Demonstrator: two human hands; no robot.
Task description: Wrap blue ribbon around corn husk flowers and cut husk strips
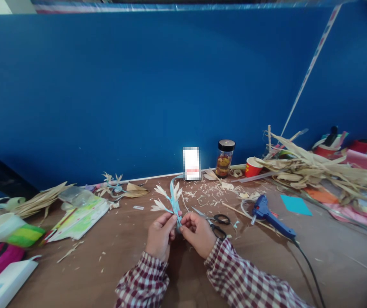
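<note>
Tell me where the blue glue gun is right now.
In the head view, the blue glue gun lies on the brown table, to the right of the person's right hand and just left of the turquoise sheet.

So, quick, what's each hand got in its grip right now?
Left hand: closed, pinching the blue stem of a pale-petalled flower spray.
Right hand: closed, fingertips pinching near the same stem's lower end.
</note>
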